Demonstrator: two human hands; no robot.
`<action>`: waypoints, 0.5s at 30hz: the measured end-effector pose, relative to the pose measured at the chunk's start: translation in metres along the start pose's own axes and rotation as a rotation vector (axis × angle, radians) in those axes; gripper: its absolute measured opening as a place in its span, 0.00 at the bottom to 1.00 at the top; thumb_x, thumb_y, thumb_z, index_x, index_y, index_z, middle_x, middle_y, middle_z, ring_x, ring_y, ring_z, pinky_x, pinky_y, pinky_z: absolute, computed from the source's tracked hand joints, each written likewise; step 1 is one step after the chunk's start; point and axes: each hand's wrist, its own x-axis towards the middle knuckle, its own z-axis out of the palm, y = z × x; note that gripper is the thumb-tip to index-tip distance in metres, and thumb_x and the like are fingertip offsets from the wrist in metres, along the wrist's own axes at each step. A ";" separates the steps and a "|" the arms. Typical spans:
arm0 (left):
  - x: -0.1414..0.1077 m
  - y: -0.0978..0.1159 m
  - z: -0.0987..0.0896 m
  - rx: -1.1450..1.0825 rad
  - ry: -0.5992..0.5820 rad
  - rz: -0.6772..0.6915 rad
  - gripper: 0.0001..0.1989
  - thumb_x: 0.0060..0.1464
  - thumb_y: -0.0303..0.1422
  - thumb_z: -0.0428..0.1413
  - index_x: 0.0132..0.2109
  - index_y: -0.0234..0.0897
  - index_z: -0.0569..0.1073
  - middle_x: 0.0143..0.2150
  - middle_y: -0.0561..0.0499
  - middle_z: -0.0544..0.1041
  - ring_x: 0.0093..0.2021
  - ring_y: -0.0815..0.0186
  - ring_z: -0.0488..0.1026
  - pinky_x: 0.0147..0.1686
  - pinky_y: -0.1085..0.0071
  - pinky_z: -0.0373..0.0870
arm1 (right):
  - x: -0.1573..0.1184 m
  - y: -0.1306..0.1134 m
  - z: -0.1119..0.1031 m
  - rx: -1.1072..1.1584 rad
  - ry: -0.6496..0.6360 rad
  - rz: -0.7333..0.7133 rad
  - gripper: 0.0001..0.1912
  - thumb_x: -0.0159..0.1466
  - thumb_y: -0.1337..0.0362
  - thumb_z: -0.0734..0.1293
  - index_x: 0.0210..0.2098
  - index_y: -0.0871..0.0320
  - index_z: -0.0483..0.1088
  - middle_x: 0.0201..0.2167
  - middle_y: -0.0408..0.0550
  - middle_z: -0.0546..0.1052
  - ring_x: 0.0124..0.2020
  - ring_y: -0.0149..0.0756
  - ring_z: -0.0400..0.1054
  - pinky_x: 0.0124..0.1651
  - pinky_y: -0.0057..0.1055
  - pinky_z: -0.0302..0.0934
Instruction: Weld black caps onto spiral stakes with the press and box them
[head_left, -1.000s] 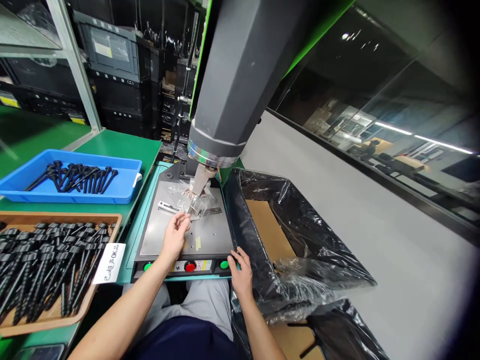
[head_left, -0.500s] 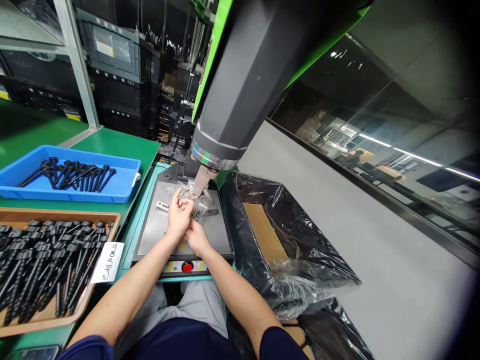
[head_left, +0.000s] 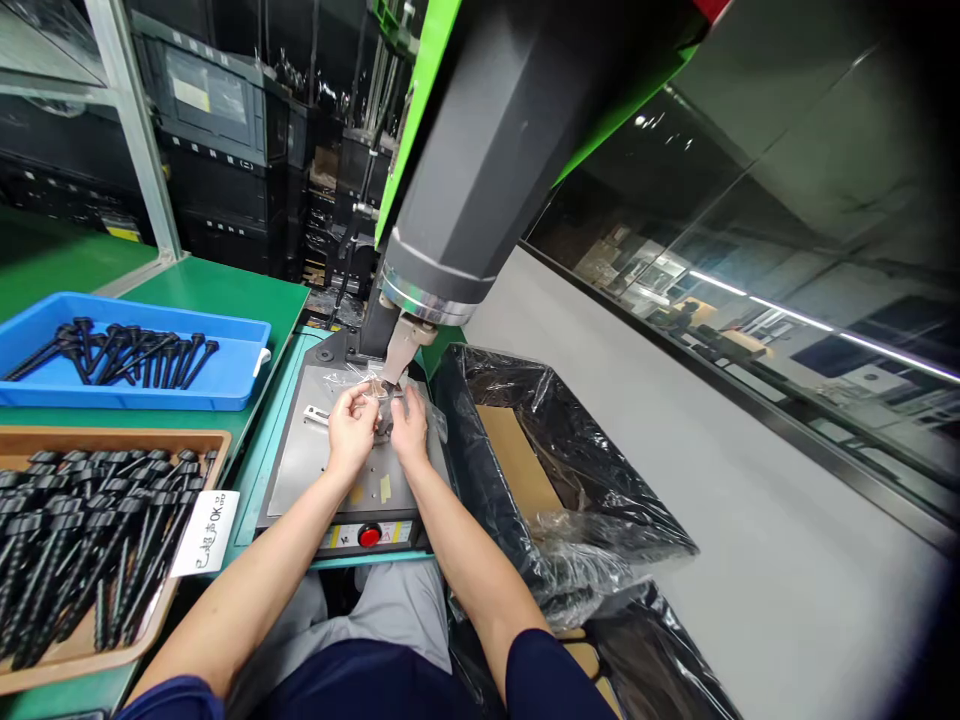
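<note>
Under the metal horn [head_left: 403, 345] of a large grey machine head [head_left: 465, 190], both hands are at a clear plastic bag [head_left: 431, 405] over the grey metal plate [head_left: 296, 470]. My left hand [head_left: 354, 425] is closed, thumb and fingertips pinched on the bag's film. To its right, my right hand [head_left: 409, 425] touches the bag with its fingers stretched upward; whether it grips the film is too small to tell. What the bag holds cannot be made out. A slotted metal bracket [head_left: 316, 414] lies left of my left hand.
On the left, a blue tray [head_left: 251, 385] and a brown tray [head_left: 217, 440] hold black screw-like parts. A red button [head_left: 369, 536] is at the plate's front. To the right stands a box lined with black plastic [head_left: 600, 450]. Dark crates [head_left: 225, 185] are stacked behind.
My right hand has moved up and to the right, from below my left hand to beside it. The bag now spreads further right. The whole view has shifted slightly.
</note>
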 end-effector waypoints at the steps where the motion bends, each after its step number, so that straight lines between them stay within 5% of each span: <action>1: 0.001 0.000 0.000 0.010 0.006 0.014 0.19 0.49 0.37 0.62 0.46 0.34 0.72 0.28 0.56 0.70 0.21 0.74 0.67 0.20 0.76 0.63 | 0.005 0.000 0.000 -0.027 -0.033 -0.033 0.24 0.64 0.60 0.62 0.57 0.61 0.67 0.61 0.58 0.67 0.64 0.44 0.58 0.67 0.41 0.51; 8: 0.006 0.009 -0.005 0.093 -0.001 0.039 0.15 0.50 0.37 0.59 0.44 0.33 0.76 0.25 0.54 0.71 0.21 0.72 0.67 0.21 0.75 0.63 | 0.032 -0.010 0.004 -0.035 -0.201 -0.087 0.17 0.62 0.60 0.63 0.48 0.57 0.73 0.50 0.50 0.77 0.52 0.41 0.70 0.57 0.36 0.62; 15: 0.004 0.016 -0.010 0.120 0.055 -0.022 0.18 0.50 0.38 0.59 0.46 0.30 0.75 0.22 0.55 0.71 0.21 0.70 0.67 0.23 0.74 0.64 | 0.018 -0.014 -0.003 0.058 -0.068 -0.020 0.17 0.60 0.55 0.66 0.46 0.56 0.72 0.51 0.50 0.76 0.52 0.42 0.69 0.57 0.37 0.61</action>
